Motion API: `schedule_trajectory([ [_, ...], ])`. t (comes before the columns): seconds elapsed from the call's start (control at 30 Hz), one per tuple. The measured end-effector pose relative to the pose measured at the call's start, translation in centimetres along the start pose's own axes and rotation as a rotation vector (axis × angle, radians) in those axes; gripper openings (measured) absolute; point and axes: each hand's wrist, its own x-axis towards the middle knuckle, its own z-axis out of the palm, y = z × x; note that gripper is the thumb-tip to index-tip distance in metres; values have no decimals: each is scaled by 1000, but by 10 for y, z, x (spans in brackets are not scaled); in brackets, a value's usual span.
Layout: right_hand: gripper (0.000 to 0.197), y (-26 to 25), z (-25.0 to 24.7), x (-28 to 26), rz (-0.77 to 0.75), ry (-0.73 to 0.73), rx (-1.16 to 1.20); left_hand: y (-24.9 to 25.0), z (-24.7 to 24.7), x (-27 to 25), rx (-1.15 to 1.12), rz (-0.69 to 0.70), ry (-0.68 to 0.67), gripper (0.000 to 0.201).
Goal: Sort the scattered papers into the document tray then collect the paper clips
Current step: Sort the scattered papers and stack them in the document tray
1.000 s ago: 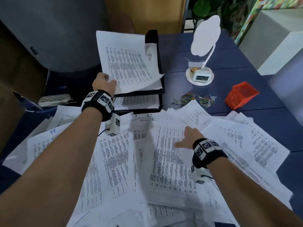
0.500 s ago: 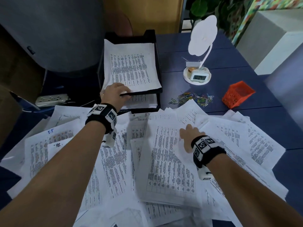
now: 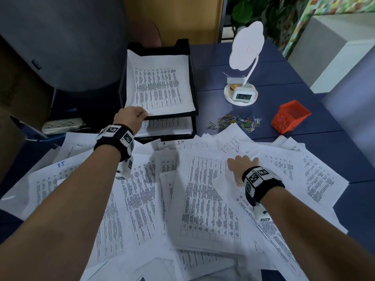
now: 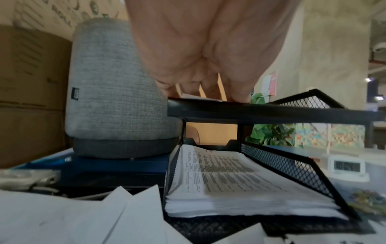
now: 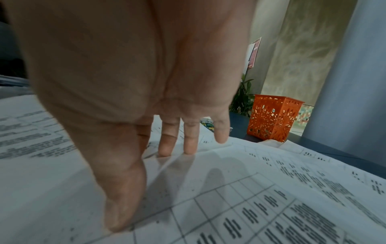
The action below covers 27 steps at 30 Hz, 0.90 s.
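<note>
Printed sheets [image 3: 203, 199] lie scattered in overlapping layers across the near half of the blue table. A black two-tier mesh document tray [image 3: 193, 82] stands behind them, with a sheet [image 3: 158, 86] lying flat in its top tier and a stack [image 4: 229, 181] in the lower one. My left hand [image 3: 132, 116] is at the top tier's front left corner, its fingertips [image 4: 240, 96] resting on the front rim [image 4: 271, 110] and the sheet's edge. My right hand [image 3: 241, 165] lies flat on the scattered sheets with straight fingers [image 5: 169, 145]. Coloured paper clips [image 3: 235, 123] lie in a heap right of the tray.
An orange perforated basket [image 3: 290, 116] stands right of the clips. A white lamp with a small clock [image 3: 242, 96] is behind them. A grey upholstered seat [image 3: 60, 47] and a power strip [image 3: 63, 125] are left of the tray. Bare blue table [image 3: 304, 149] shows at the right.
My left hand carried a sheet over the tray and laid it flat in the top tier, then drew back to the front rim. My right hand shifted slightly along the scattered sheets.
</note>
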Motion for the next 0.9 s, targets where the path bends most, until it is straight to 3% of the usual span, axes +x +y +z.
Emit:
schedule_trajectory([
  [0.2,61,8,0,5,34,3,33,-3,-8,11,169,-62,132,20],
  [0.33,59,24,2,12,184,67,228,-1,-8,13,188,-85,153,18],
  [0.47,45,39,4,21,335,98,401,14,6,-2,90,110,244,19],
  [0.57,70,49,6,25,469,43,477,35,26,-22,-9,286,263,18],
  [0.63,95,57,8,25,500,-7,505,50,43,-36,-24,376,180,15],
  [0.7,100,63,10,24,506,-16,492,61,61,-45,-30,418,35,14],
  [0.77,98,67,14,24,517,-1,486,66,77,-51,26,353,-175,20],
  [0.9,97,68,16,22,554,21,506,65,106,-56,220,157,-525,55],
])
